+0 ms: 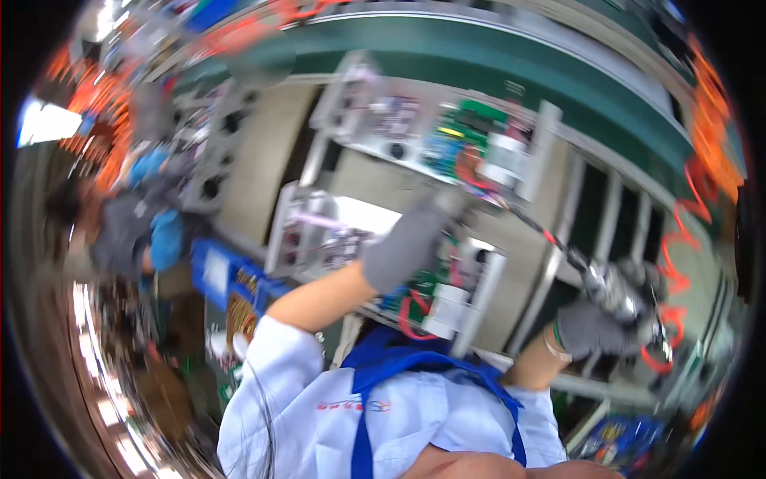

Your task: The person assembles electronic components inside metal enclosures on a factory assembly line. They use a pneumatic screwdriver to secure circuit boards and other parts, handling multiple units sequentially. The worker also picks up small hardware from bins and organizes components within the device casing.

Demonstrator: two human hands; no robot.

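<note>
My right hand (594, 326), in a grey glove, is closed around a silver power screwdriver (613, 292). Its long dark shaft (536, 226) slants up and left toward a far open metal chassis (540, 152). In that chassis sit a green circuit board (477, 117), copper-coloured coils and white blocks. My left hand (408, 243), also grey-gloved, reaches over a nearer, similar chassis (482, 307). Its fingertips are beside the shaft's tip at the far chassis's near edge; blur hides whether they grip anything. Part of the nearer chassis's board is hidden beneath my left hand.
A red coiled hose (677, 275) hangs at the right, by the screwdriver. On the left, a co-worker in dark clothing and blue gloves (165, 239) is beside another chassis (215, 152). A blue bin (214, 275) holds small brass-coloured parts. Metal rollers (586, 207) run along the right.
</note>
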